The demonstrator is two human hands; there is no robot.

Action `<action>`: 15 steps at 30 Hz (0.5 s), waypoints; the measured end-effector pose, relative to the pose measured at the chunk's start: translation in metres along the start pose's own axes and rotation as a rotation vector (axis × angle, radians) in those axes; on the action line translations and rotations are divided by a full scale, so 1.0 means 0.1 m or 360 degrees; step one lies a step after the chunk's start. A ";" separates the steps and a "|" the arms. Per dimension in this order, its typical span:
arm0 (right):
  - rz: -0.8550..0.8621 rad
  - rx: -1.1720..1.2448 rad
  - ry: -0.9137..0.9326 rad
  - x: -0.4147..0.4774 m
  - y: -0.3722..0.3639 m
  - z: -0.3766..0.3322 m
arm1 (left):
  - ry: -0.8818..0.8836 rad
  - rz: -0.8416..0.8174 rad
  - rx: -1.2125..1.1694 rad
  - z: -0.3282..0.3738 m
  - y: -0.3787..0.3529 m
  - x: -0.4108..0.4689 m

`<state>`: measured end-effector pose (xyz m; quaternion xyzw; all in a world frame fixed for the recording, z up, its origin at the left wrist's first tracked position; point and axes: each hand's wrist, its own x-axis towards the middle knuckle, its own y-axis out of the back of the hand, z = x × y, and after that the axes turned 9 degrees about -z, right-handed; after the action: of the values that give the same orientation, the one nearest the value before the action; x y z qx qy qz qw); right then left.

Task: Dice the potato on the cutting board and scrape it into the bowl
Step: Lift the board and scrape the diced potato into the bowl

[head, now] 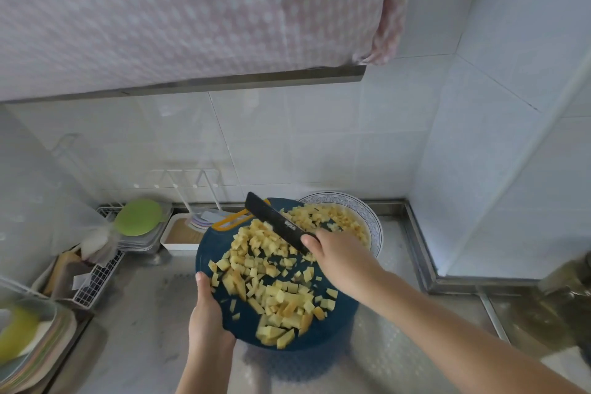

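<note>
Potato (271,278) dice lie on the board (319,333), between knife (275,222) and left hand (208,313) gripping the near edge; bowl (372,217) beyond (right hand (332,253) grips the knife).

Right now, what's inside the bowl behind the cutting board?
Diced potato lies in the bowl. The cutting board, knife and right hand cover its near part, so its bottom cannot be seen.

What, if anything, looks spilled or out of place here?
Nothing stands out: the left hand tips the cutting board toward the bowl, the right hand holds the knife, and no potato cubes lie on the counter.
</note>
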<state>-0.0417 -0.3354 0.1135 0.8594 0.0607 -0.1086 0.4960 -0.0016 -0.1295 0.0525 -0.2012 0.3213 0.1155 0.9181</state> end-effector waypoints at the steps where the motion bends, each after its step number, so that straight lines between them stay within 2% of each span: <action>1: -0.0013 0.0003 0.0018 -0.01 -0.01 -0.07 | 0.0005 -0.0008 0.0006 -0.02 -0.03 -0.01; 6: -0.0103 0.0056 0.0024 -0.01 -0.14 -0.28 | -0.0012 -0.0041 0.0040 -0.09 -0.18 -0.07; 15: -0.0203 0.0045 -0.0235 0.04 -0.24 -0.35 | 0.0017 0.0001 -0.0025 -0.07 -0.11 -0.11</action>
<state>-0.0389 -0.2927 0.1093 0.8503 0.0769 -0.2038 0.4790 -0.0099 -0.1431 0.0573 -0.2088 0.3255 0.1172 0.9147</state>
